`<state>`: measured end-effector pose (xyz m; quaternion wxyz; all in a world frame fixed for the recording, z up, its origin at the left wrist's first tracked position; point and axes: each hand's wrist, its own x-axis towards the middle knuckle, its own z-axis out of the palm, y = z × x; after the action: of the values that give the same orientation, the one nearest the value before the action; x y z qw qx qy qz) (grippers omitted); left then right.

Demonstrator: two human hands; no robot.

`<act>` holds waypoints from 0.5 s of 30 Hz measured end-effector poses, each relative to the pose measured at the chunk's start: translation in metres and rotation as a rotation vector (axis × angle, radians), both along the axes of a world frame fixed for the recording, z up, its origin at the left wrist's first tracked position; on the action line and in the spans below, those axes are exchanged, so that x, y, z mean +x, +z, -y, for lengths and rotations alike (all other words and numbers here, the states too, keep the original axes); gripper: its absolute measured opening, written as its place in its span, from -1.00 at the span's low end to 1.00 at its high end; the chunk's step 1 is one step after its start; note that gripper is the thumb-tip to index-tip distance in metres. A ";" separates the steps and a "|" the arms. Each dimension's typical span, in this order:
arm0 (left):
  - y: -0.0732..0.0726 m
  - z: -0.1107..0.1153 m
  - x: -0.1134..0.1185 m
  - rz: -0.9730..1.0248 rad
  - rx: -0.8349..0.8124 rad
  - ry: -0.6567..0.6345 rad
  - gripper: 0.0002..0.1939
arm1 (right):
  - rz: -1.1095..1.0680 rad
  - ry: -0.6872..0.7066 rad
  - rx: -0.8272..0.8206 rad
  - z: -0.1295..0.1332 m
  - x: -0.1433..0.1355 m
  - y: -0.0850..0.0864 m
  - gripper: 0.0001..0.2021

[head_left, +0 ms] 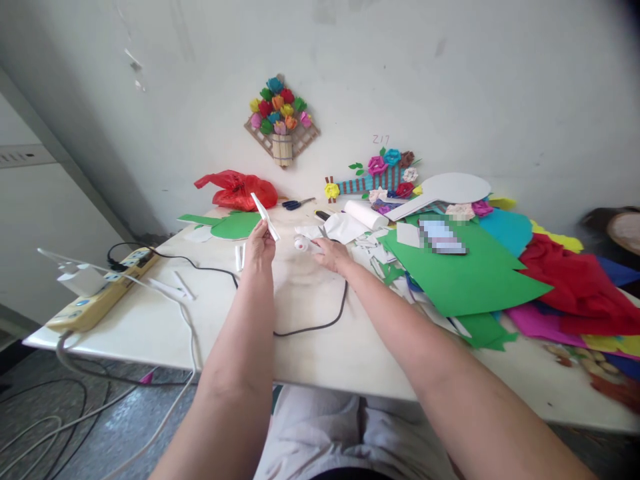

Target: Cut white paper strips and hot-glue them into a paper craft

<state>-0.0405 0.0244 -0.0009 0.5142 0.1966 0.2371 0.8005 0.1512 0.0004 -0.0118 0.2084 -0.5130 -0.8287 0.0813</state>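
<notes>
My left hand (261, 245) is closed on a folded white paper strip (266, 217), which sticks up above the fingers at a slant. To its right, my right hand (331, 255) is closed round a white tool (302, 244) with a small red mark, its front pointing left. A black cord loops over the table below this hand. Open grey blades (323, 231) show just above the right fingers; their handles are hidden. Small white rolled pieces (239, 257) lie left of my left wrist. Behind the right hand are a white roll (366, 215) and white paper scraps (371, 253).
Blue-handled scissors (297, 204) and a red plastic bag (240, 191) lie at the back. Green sheets (470, 273), a phone (442, 237) and coloured paper fill the right. A power strip (100, 293) with cords is at left. Paper flowers (277, 107) hang on the wall.
</notes>
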 end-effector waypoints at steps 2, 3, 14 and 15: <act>0.006 0.001 0.001 -0.012 0.010 -0.010 -0.88 | 0.115 0.018 0.021 -0.006 -0.013 -0.002 -0.57; 0.009 0.002 0.002 -0.015 0.016 -0.011 -0.89 | 0.151 0.028 0.032 -0.008 -0.019 -0.004 -0.56; 0.022 0.004 0.041 -0.049 0.033 -0.130 -0.90 | 0.105 -0.012 0.226 -0.002 -0.036 0.000 -0.66; 0.021 0.004 0.046 -0.036 0.038 -0.138 -0.90 | 0.009 -0.054 0.199 0.001 -0.031 0.002 -0.66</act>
<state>0.0051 0.0205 0.0201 0.5600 0.2368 0.2169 0.7638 0.1200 -0.0002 -0.0099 0.2566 -0.5121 -0.8196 -0.0095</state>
